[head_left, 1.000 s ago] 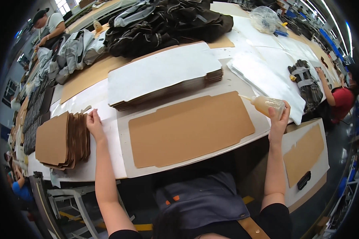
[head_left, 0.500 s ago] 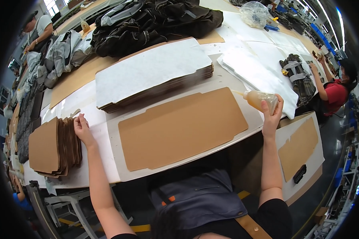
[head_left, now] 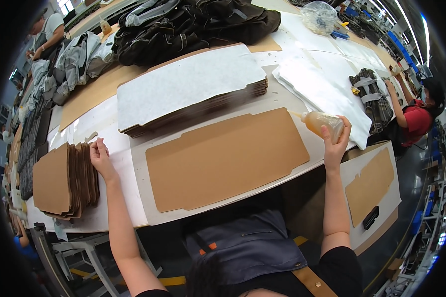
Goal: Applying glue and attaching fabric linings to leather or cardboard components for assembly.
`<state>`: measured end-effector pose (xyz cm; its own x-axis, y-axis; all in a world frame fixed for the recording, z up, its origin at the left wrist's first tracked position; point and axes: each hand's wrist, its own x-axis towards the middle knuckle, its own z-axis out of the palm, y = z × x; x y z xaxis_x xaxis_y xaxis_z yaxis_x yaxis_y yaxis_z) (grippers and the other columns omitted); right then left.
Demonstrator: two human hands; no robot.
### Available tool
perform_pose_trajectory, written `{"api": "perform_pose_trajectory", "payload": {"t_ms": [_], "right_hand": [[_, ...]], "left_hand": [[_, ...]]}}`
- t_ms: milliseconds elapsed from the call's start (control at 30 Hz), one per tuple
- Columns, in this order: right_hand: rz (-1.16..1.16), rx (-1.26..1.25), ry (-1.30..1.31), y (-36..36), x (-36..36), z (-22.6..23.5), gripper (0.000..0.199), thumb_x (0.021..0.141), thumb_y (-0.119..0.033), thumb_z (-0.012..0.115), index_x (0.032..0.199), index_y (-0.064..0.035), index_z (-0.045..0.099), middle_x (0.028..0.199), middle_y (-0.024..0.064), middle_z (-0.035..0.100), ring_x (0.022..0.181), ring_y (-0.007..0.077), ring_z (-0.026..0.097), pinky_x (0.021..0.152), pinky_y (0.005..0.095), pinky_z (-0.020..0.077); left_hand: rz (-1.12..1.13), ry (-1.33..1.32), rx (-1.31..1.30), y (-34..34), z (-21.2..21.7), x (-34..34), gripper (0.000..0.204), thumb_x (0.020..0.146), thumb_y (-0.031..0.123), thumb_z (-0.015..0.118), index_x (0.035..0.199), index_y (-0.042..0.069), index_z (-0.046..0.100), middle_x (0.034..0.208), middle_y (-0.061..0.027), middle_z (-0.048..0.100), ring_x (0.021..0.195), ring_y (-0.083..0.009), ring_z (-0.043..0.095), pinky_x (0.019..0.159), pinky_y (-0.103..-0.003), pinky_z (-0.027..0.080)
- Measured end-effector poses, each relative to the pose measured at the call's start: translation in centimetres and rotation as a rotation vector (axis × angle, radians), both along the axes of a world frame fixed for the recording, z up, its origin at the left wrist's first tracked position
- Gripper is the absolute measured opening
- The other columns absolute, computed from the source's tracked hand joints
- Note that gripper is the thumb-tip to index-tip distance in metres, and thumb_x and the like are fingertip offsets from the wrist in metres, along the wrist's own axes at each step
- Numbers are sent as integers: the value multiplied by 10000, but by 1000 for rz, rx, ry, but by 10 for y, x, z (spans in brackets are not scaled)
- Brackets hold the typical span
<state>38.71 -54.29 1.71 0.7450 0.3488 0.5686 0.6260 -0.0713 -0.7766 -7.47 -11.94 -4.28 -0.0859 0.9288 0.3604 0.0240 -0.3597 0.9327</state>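
Your left hand (head_left: 100, 157) rests with loosely curled fingers on the white sheet, just beside the fanned stack of brown boards (head_left: 64, 182). Your right hand (head_left: 336, 142) is wrapped around an amber squeeze bottle (head_left: 322, 123) — nozzle aimed at the big brown board (head_left: 225, 157) lying flat before you. Farther back sits a white-topped pile (head_left: 191, 89), then dark bags (head_left: 193, 22).

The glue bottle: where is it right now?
In the head view, the glue bottle is in the right hand, on the right side of the table, just past the right end of the brown cardboard panel.
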Motion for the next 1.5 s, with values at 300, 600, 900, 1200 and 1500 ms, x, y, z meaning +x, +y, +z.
{"api": "perform_pose_trajectory", "payload": {"t_ms": [300, 600, 900, 1200, 1500], "right_hand": [[11, -21, -23, 1, -1, 1, 481, 918, -209, 762, 1296, -47, 513, 1224, 86, 520, 1153, 202, 507, 1011, 329, 412], [16, -39, -47, 2, 0, -1, 476, 912, -192, 759, 1291, -44, 513, 1227, 93, 521, 1161, 215, 504, 1025, 338, 400], [41, -30, -13, 7, -11, -5, 483, 906, -197, 763, 1291, -47, 511, 1234, 88, 515, 1170, 220, 498, 1039, 352, 391], [118, -4, 59, 24, -37, -5, 473, 915, -205, 756, 1282, -52, 500, 1215, 83, 498, 1167, 210, 484, 1042, 344, 380], [203, 12, 108, 46, -67, -6, 458, 920, -197, 756, 1267, -50, 495, 1197, 79, 514, 1149, 205, 499, 1035, 344, 391]], "left_hand": [[1, 22, 0, 0, 1, 0, 216, 1042, 250, 608, 991, 43, 642, 714, 72, 425, 628, -22, 336, 558, -207, 259], [0, 25, 3, 1, -1, -2, 206, 1044, 240, 604, 997, 45, 649, 713, 73, 429, 633, -20, 341, 564, -203, 263], [3, 30, 9, 0, 1, -2, 211, 1045, 237, 603, 1005, 35, 650, 718, 71, 437, 637, -21, 348, 567, -201, 268], [-2, 7, -8, -2, 3, -1, 227, 1045, 235, 599, 1013, 18, 657, 720, 71, 443, 649, -22, 356, 574, -200, 280], [6, -25, -36, -5, 9, 1, 228, 1036, 267, 622, 984, 49, 659, 706, 82, 430, 634, -10, 351, 556, -192, 263]]}}
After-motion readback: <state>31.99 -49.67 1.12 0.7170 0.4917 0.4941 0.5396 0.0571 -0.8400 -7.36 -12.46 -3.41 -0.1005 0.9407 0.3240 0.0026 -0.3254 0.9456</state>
